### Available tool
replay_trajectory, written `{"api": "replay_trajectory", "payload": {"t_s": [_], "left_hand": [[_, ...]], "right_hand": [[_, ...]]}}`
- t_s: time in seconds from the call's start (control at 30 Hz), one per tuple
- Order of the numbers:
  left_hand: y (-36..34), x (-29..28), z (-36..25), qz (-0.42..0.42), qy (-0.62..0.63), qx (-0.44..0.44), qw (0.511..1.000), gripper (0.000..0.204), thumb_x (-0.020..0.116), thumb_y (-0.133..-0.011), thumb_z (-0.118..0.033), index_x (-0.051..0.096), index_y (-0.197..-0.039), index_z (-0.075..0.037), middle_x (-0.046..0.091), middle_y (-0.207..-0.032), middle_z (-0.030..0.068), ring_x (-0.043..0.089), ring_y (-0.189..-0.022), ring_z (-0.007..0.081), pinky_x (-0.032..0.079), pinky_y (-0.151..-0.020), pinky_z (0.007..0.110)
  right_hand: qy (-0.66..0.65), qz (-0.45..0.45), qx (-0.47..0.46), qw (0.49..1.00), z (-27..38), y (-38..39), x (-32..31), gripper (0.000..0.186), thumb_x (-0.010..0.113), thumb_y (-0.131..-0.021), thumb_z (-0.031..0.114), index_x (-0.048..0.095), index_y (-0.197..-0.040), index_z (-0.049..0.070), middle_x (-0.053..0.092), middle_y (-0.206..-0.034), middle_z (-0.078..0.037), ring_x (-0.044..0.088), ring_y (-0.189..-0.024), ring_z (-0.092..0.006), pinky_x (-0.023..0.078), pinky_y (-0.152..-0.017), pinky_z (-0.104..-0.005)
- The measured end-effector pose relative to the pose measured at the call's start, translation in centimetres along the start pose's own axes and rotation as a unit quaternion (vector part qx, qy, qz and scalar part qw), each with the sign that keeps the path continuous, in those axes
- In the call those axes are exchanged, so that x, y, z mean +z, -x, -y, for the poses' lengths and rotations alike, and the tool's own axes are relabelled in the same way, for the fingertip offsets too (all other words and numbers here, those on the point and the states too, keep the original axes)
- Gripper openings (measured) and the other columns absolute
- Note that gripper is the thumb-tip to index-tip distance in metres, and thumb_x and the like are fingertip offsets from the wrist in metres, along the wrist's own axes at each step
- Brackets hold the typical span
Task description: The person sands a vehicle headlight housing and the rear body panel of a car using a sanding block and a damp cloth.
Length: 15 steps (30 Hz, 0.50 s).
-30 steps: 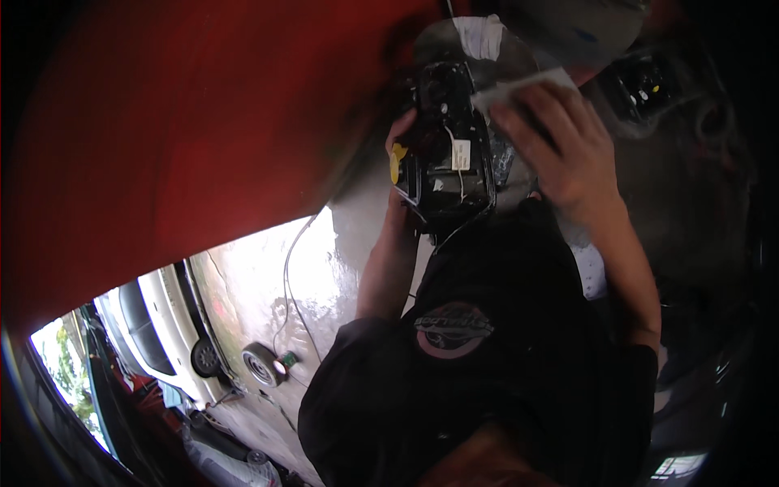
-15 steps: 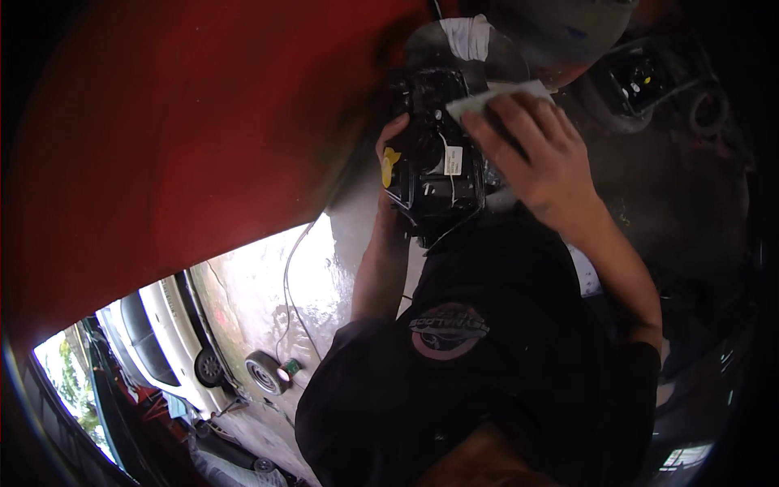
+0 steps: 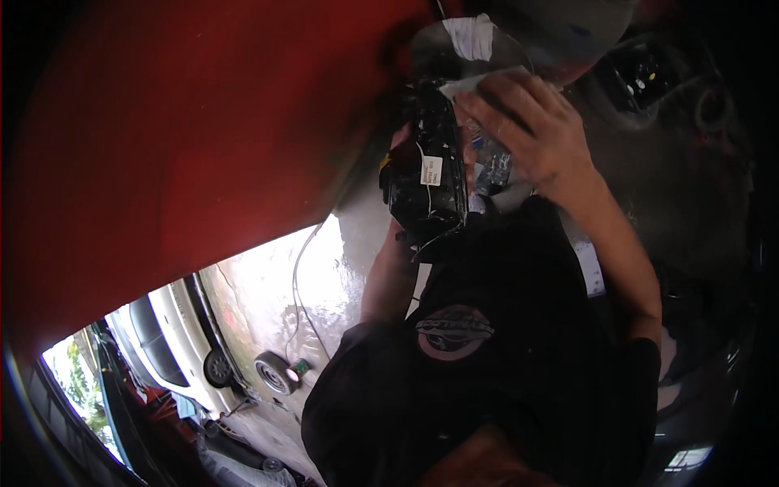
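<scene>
The red car panel (image 3: 195, 146) takes the biggest part of your view, above and to the left. Next in size is your black T-shirt (image 3: 479, 390), then the white car (image 3: 174, 333), well apart from you at the lower left. The black housing (image 3: 441, 191), which looks like one of a car lamp, is in front of your chest, tilted a little. Your right hand (image 3: 535, 126) is half closed, with bent fingers, and it has hold of a pale thin sheet at the top end of the housing; how firmly it presses, I cannot tell. Your left hand (image 3: 469, 154) is curled around the housing from behind and grips it, mostly hidden. Smaller are the pale sheet (image 3: 471, 83) itself and the white label (image 3: 432, 171) on the housing.
</scene>
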<state>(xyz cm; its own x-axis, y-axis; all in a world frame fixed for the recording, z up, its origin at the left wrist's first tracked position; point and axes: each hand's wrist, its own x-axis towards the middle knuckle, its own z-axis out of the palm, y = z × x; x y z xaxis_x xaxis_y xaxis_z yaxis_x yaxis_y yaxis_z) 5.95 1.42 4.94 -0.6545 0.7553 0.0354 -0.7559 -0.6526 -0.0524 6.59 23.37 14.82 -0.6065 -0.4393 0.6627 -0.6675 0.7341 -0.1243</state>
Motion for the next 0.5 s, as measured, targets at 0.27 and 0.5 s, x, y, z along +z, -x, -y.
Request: {"api": "replay_trajectory", "payload": {"t_s": [0.27, 0.5], "left_hand": [[0.0, 2.0, 1.1, -0.069, 0.093, 0.032, 0.993, 0.067, 0.052, -0.103, -0.056, 0.055, -0.138, 0.002, 0.067, -0.103, 0.0271, 0.075, -0.090, 0.0385, 0.066, -0.072, 0.052], [-1.4, 0.6, 0.9, 0.072, -0.152, 0.028, 0.985, 0.066, 0.047, -0.107, -0.052, 0.048, -0.140, 0.005, 0.064, -0.102, 0.0280, 0.074, -0.087, 0.0418, 0.068, -0.070, 0.049]], "right_hand": [[0.013, -0.026, -0.024, 0.999, 1.3, 0.4, -0.1, 0.062, 0.076, -0.075, 0.022, 0.066, -0.136, 0.016, 0.063, -0.116, -0.005, 0.066, -0.103, -0.0272, 0.058, -0.084, -0.0438], [0.051, -0.003, 0.099, 0.994, -1.1, 1.2, 0.4, 0.072, 0.076, -0.081, 0.019, 0.059, -0.150, 0.029, 0.066, -0.108, -0.004, 0.067, -0.097, -0.0250, 0.060, -0.082, -0.0400]]}}
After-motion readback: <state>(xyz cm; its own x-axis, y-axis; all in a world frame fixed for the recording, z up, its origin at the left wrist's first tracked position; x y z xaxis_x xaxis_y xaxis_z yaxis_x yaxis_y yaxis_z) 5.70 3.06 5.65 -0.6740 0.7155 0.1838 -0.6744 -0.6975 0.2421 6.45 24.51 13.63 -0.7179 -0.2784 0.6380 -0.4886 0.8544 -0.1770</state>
